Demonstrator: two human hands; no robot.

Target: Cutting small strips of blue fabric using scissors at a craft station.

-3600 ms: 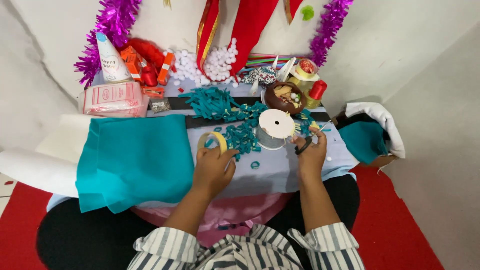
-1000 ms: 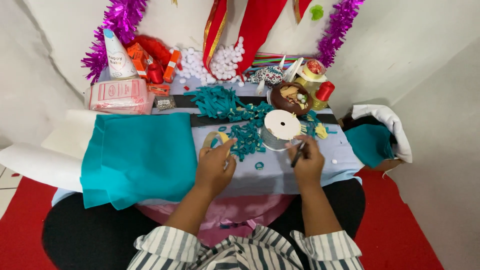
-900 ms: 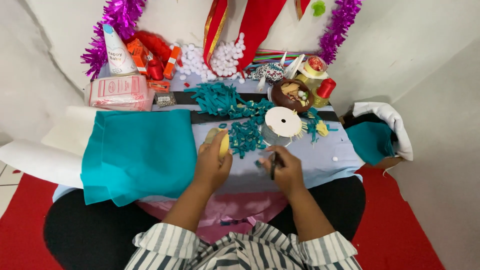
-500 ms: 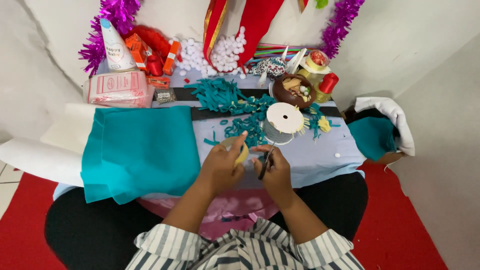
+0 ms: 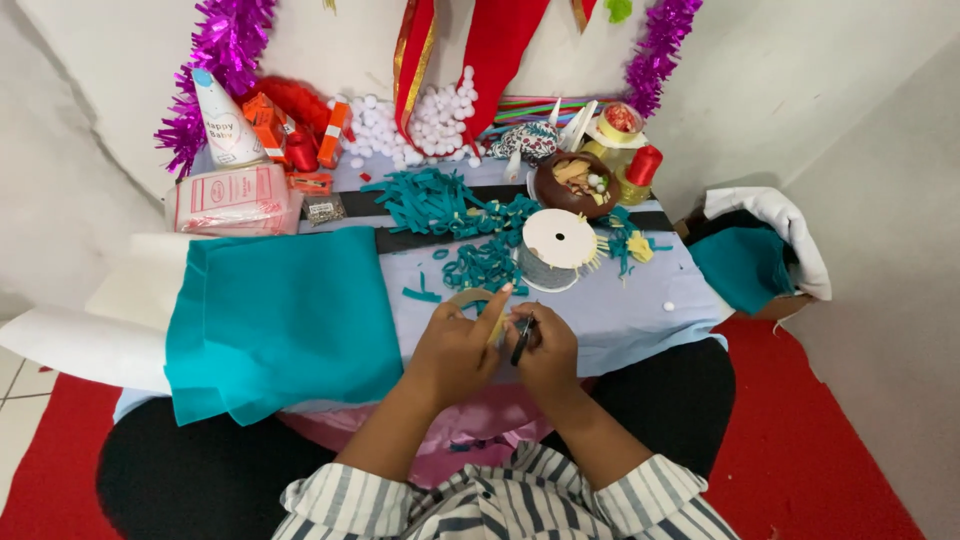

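left hand [image 5: 455, 350]: grips tape roll [image 5: 478, 303] | right hand [image 5: 548, 355]: holds dark tool [image 5: 520, 340] | beside: teal felt [image 5: 285, 315]

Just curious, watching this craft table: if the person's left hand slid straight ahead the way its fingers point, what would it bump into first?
Probably the white reel: the left hand, holding a tape roll, points up and right toward it past scattered teal scraps. Depth is uncertain.

You wear a shirt with narrow stripes, dark blue-grey on white, and its sleeves [image 5: 640, 490] are pushed up so the cuffs bunch in loose folds below your elbows. Your forearms are bare, and so are your left hand [image 5: 455, 350] and right hand [image 5: 548, 355]: no rings, watch or gloves. Dark, plain trousers [image 5: 190, 470] cover your legs.
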